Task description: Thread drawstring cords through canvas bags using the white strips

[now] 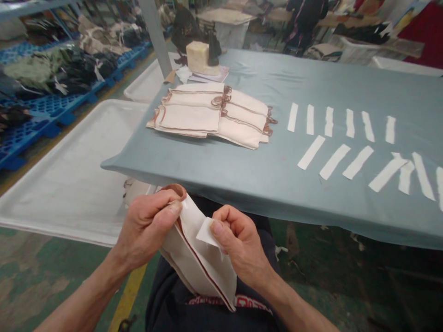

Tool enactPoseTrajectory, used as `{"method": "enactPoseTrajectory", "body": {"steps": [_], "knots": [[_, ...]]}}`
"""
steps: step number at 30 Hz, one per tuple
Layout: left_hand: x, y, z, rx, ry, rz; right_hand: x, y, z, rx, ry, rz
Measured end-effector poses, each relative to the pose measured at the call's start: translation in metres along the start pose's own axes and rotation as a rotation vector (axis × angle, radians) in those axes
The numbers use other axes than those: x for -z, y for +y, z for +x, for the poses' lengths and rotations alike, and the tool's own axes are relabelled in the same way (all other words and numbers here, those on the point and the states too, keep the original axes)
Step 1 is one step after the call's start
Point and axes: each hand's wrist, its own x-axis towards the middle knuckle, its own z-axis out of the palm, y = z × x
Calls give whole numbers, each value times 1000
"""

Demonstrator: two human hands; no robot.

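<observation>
Low in the frame, the left hand (pixel 147 230) pinches the top edge of a cream fabric piece with brown piping (pixel 197 258); the right hand (pixel 240 242) grips a small white strip (pixel 206 233) against it, below the grey-blue padded table (pixel 263 175) with its stacked cream pieces (pixel 207 115)

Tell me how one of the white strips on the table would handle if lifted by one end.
Probably floppy: the strips lie dead flat on the table, thin as tape. Likely very light, so a push may scatter or skew them. A like piece in the right hand bends where pinched.
</observation>
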Motion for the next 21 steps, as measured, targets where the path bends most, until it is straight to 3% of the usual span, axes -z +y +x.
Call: {"method": "enactPoseTrajectory", "body": {"steps": [7, 15, 21], "knots": [[-2, -2, 16, 108, -167, -113, -1, 1, 2, -36, 50, -11], [29, -24, 19, 245, -473, -256, -2, 16, 3, -82, 62, 41], [31, -28, 27, 330, -439, -383, -7, 5, 9, -51, 97, -37]]}}
